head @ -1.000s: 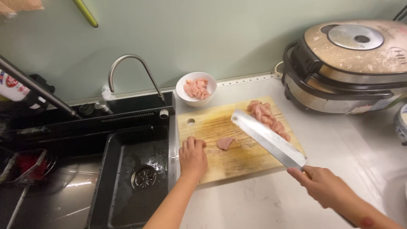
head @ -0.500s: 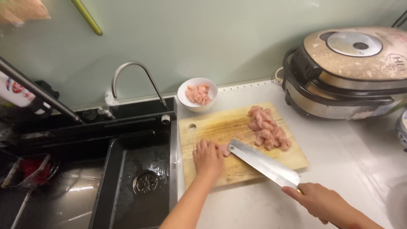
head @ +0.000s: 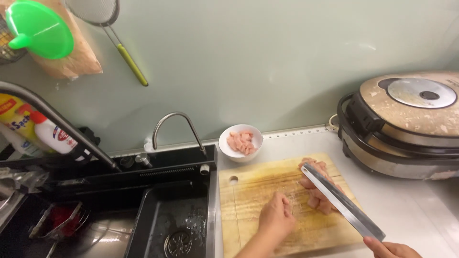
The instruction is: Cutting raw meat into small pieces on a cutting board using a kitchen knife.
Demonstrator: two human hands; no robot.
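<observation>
My left hand (head: pixel 276 219) rests on the wooden cutting board (head: pixel 248 191), fingers curled over a spot near its middle; whatever lies under them is hidden. Only part of my right hand (head: pixel 393 249) shows at the bottom edge, gripping a broad cleaver (head: pixel 339 199). The blade slants up and left, its tip against a pile of raw pink meat pieces (head: pixel 316 195) on the board's right side. Behind the board stands a small white bowl (head: pixel 240 142) holding more raw meat.
A black sink (head: pixel 172 220) with a curved steel tap (head: pixel 174 125) lies left of the board. A large round cooker (head: pixel 406 122) stands on the white counter at the right. A strainer and a green lid hang on the wall.
The cleaver has swung from the board's lower middle to the meat pile on the right. My left hand stays on the board. The camera has tilted upward.
</observation>
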